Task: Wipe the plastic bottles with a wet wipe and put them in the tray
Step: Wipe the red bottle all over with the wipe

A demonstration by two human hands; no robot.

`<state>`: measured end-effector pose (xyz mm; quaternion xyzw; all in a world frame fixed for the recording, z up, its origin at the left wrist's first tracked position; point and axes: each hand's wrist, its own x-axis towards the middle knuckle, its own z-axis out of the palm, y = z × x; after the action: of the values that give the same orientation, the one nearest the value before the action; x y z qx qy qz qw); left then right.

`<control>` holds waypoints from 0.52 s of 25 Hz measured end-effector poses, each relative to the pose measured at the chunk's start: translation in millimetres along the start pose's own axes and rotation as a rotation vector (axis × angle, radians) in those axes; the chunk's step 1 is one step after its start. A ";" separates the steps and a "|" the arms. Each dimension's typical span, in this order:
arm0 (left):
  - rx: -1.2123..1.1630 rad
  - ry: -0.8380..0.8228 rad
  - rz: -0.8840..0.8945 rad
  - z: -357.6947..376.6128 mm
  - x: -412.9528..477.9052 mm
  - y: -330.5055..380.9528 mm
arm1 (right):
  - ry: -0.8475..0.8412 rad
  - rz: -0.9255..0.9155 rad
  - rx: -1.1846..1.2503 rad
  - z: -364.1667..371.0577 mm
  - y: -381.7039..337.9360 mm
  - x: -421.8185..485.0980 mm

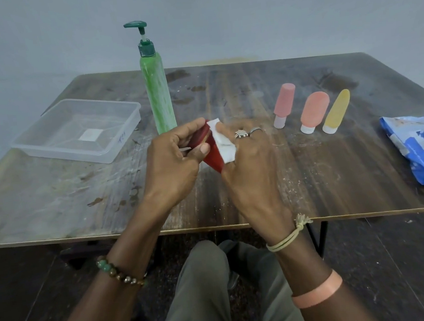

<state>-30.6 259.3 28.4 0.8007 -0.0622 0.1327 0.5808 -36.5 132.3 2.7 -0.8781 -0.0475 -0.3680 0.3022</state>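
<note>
Scuffed wood tbl, gray wall

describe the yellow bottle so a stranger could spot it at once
On the wooden table, look right, just left of the blue wipes pack. Three small white-capped bottles sit in a row there. The yellow bottle is the rightmost, nearest the pack; the pink bottles are to its left.

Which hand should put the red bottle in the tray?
The left hand: it holds the red bottle, and the tray sits on its side. The right hand holds the wipe.
</note>
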 end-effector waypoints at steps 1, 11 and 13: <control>0.005 0.013 -0.006 1.1 -0.6 -1.8 | -0.025 -0.012 -0.053 0.7 3.2 -3.5; 0.065 -0.010 0.024 -11.7 2.3 6.4 | -0.210 0.102 -0.130 -9.0 19.5 -5.8; 0.064 -0.016 0.032 -15.0 8.6 6.0 | -0.219 0.066 -0.126 -4.5 23.8 -16.6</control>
<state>-25.9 272.1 40.6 0.8187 -0.0754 0.1372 0.5524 -44.1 112.7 -17.9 -0.9313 -0.0279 -0.2621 0.2515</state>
